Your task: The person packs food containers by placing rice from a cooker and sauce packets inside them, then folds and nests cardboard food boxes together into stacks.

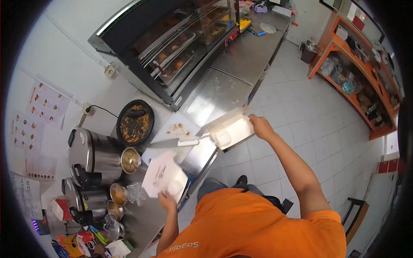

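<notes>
One printed carton (160, 172), one open box (248, 125), both held

The left hand (167, 200) has its fingers closed on the lower edge of the printed carton, a pale, angular paperboard piece with small dark lettering, held over the front edge of the steel counter (208, 92). The right hand (260, 126) has its fingers closed around the far right end of the open box, a pale paperboard tray with a raised flap, beyond that same edge. A rounded white shape inside is too blurred to name.

Between the two, the knife (165, 143) lies on the smooth white cutting board (163, 133), its broad metal blade toward the wall and its pale handle toward the front edge. Brown crumbly scraps (178, 128) dot the board. Beside it, toward the wall, the round black pan (119, 121) carries coarse, reddish-brown crumbs, with a small round metal bowl (130, 172) nearby.
</notes>
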### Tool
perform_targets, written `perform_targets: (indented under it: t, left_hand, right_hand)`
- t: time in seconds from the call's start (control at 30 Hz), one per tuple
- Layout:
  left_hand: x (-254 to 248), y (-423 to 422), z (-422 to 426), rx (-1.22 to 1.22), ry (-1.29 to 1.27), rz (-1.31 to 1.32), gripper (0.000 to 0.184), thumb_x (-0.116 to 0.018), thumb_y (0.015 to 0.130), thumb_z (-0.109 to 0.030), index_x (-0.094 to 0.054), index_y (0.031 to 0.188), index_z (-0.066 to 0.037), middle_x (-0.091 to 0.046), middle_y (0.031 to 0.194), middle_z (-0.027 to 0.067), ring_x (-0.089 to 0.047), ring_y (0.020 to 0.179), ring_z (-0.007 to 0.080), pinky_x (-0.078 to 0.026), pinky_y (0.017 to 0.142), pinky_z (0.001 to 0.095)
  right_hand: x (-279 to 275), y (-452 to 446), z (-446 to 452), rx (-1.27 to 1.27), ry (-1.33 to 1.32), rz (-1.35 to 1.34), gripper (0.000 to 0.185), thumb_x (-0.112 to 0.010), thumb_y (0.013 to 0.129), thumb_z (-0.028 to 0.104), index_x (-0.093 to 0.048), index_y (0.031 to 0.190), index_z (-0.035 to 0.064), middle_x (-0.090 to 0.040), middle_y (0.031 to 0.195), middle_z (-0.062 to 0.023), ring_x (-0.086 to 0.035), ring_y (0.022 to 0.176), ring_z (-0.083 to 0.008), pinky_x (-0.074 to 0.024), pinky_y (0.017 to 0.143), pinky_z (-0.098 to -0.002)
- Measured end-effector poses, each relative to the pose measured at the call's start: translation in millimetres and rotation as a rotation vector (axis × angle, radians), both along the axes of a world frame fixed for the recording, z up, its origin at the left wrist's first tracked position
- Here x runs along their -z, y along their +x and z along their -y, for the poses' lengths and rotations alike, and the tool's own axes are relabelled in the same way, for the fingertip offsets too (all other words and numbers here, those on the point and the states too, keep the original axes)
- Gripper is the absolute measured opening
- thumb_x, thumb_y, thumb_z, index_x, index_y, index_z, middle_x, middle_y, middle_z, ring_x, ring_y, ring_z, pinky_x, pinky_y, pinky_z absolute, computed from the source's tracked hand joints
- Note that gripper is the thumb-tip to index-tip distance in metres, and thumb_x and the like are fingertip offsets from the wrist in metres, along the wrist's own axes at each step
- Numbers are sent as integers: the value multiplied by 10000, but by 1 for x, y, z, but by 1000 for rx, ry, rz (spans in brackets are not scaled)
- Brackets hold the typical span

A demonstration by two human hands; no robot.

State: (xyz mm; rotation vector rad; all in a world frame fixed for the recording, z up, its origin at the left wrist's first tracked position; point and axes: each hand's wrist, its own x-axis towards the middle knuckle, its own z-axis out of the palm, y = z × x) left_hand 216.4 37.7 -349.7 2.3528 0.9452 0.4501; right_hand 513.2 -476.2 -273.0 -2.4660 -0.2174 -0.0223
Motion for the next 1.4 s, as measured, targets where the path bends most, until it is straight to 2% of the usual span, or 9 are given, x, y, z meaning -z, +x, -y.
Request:
perform_targets:
  t: [0.23,0.47,0.57,0.83,0.97,1.0,1.1,1.2,1.4]
  left_hand:
    - [-12,212,120,27,-240,-68,202,-590,1025,-122,-552,1166,17,-697,1047,286,-689,965,457,-522,884,505]
    - [-1,375,155,37,-174,13,214,-600,1005,-84,-547,1185,19,-704,1102,292,-676,1041,486,-513,895,532]
    - [13,431,156,-9,-117,91,231,-610,985,-53,-548,1190,34,-706,1102,289,-671,1055,485,-510,900,537]
    - [24,487,144,-39,-179,170,167,-619,979,-50,-634,1099,66,-729,992,258,-719,919,399,-557,824,470]
    - [39,481,141,-16,-237,291,163,-634,971,-61,-666,1055,75,-737,883,210,-712,779,327,-562,720,424]
    - [39,479,146,-3,-244,315,164,-633,970,-61,-665,1056,76,-738,874,205,-708,765,323,-561,707,422]
    - [40,474,160,-203,-365,283,202,-678,920,-59,-657,1084,58,-715,948,199,-678,861,342,-543,821,436]
    - [10,481,199,-383,8,234,263,-688,909,-77,-631,1139,39,-673,1127,196,-641,1061,346,-484,983,434]
    - [-30,502,309,-513,166,376,335,-771,791,-64,-629,1086,5,-635,1068,185,-587,1047,372,-431,994,471]
  right_hand:
    - [49,156,69,52,26,28,153,-547,1056,174,-608,1098,40,-698,935,-299,-679,913,-519,-519,784,-596]
    - [78,322,52,-55,-57,30,169,-517,1065,191,-623,1138,81,-709,951,-289,-672,914,-542,-529,759,-583]
    - [86,373,34,-126,-47,30,226,-464,1056,170,-639,1125,44,-708,1125,-288,-681,1043,-500,-527,878,-577]
    - [73,452,-23,-277,56,-214,251,-557,1048,286,-608,1190,85,-714,1045,-286,-684,1012,-508,-534,876,-564]
    - [80,468,-37,-477,18,-175,462,-648,1015,432,-600,1306,77,-718,1106,-270,-686,1064,-481,-534,944,-534]
    - [69,471,-37,-508,-9,-273,641,-662,996,515,-550,1407,36,-704,1205,-274,-686,1136,-441,-523,1014,-493]
    - [52,476,-21,-506,139,-397,676,-676,1002,485,-495,1460,22,-678,1280,-278,-682,1185,-393,-532,1022,-462]
    - [64,498,21,-603,106,-332,671,-714,994,417,-477,1471,8,-676,1291,-263,-691,1177,-357,-547,1001,-442]
    - [63,560,114,-795,117,-296,555,-748,952,343,-602,1381,23,-716,1159,-217,-714,1010,-341,-568,901,-434]
